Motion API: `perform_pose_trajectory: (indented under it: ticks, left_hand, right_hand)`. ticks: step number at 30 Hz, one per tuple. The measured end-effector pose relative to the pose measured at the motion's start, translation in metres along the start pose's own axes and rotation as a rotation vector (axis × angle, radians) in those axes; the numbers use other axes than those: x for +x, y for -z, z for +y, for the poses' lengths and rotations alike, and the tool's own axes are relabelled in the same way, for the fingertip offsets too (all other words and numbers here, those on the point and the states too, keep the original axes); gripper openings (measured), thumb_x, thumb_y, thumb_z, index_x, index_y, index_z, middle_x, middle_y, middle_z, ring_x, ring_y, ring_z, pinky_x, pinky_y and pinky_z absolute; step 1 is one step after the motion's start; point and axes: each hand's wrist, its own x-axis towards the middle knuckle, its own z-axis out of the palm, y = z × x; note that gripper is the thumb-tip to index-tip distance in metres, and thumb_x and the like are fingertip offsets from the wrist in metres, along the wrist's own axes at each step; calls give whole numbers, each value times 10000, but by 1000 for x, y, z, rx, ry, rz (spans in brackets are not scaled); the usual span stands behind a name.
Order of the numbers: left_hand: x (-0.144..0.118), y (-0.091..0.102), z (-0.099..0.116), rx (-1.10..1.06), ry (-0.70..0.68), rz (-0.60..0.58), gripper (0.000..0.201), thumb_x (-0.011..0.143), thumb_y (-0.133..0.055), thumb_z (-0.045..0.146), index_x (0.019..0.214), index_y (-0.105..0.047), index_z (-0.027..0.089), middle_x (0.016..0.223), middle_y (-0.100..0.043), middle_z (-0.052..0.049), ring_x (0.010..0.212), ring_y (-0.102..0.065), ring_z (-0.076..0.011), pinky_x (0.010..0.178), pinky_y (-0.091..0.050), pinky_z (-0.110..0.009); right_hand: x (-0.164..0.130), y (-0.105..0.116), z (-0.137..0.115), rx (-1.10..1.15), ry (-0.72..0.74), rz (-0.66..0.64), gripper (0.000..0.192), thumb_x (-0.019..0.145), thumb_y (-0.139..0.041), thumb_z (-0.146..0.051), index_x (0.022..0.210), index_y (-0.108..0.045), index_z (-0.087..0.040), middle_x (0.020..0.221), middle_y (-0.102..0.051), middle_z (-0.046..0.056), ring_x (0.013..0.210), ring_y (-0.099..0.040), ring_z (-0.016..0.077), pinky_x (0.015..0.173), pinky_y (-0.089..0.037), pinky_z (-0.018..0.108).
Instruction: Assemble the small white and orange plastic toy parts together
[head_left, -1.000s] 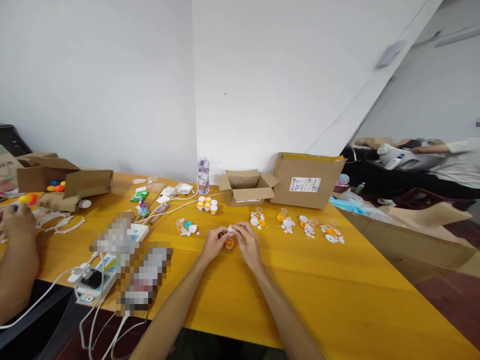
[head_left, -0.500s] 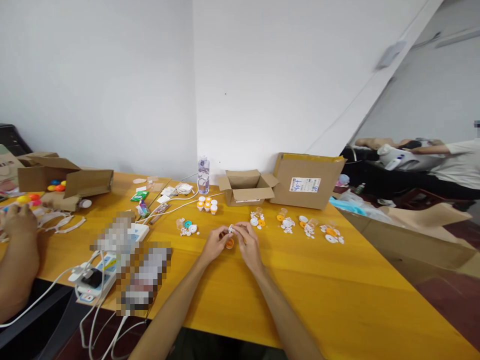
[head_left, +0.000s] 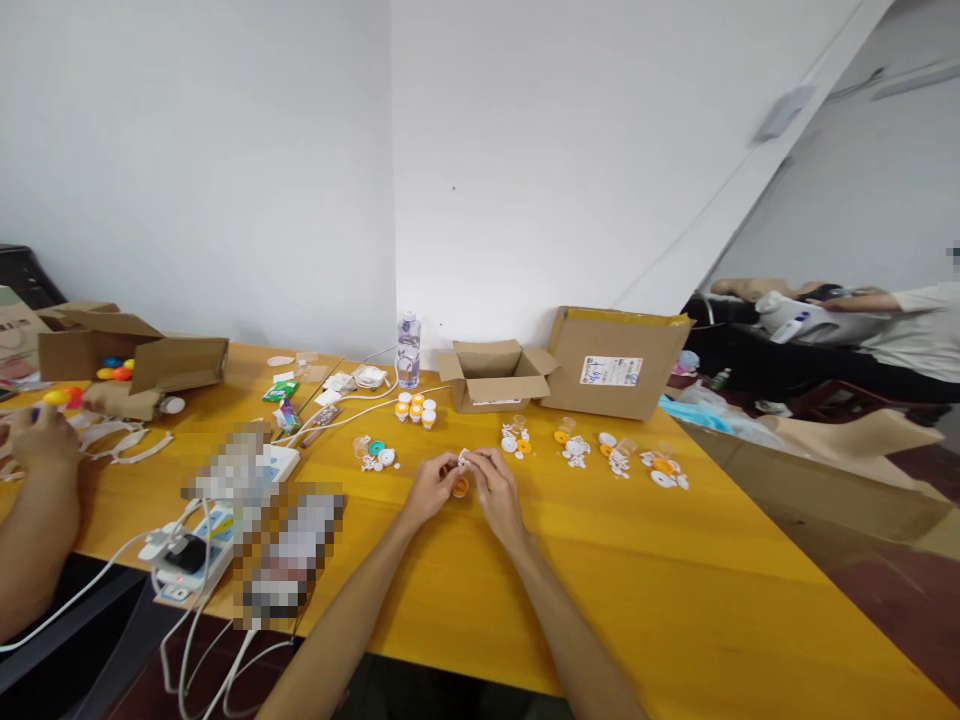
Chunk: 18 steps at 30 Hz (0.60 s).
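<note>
My left hand (head_left: 427, 490) and my right hand (head_left: 496, 487) meet over the yellow table (head_left: 675, 580). Together they pinch a small orange round part (head_left: 460, 487) and a tiny white piece (head_left: 463, 459) above it. I cannot tell which hand holds which piece. Loose white and orange small parts (head_left: 577, 447) lie in little groups just beyond my right hand. A teal and white group (head_left: 375, 453) lies beyond my left hand. Several assembled orange and white caps (head_left: 415, 407) stand farther back.
An open small cardboard box (head_left: 491, 372) and a bigger box (head_left: 615, 360) stand at the back, beside a water bottle (head_left: 407, 348). A power strip with cables (head_left: 187, 545) lies at the left. Another person's hand (head_left: 41, 440) works at the far left near a box of coloured balls (head_left: 120, 350).
My hands stay together on the small parts, with only slight finger movement. The other person's hand at the left has shifted a little.
</note>
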Motion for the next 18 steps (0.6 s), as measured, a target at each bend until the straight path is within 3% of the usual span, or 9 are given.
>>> perform_pose_trajectory:
  ticks: [8, 18]
  left_hand:
    - [-1, 0, 1, 16, -29, -10, 242, 853, -563, 355, 880, -723, 176, 767, -711, -22, 641, -560, -143, 657, -455, -259]
    - [-3, 0, 3, 15, -26, 5, 367, 881, -530, 476, 901, -745, 179, 772, -726, -41, 652, -575, -160, 646, -457, -268]
  right_hand:
    - [0, -1, -2, -17, -4, 39, 284, 988, -419, -276, 1026, -700, -267, 897, -624, 53, 852, -625, 184, 772, -517, 306]
    - [1, 0, -4, 15, -23, 36, 278, 979, -431, -268, 1012, -707, -275, 886, -633, 55, 833, -626, 194, 749, -528, 314]
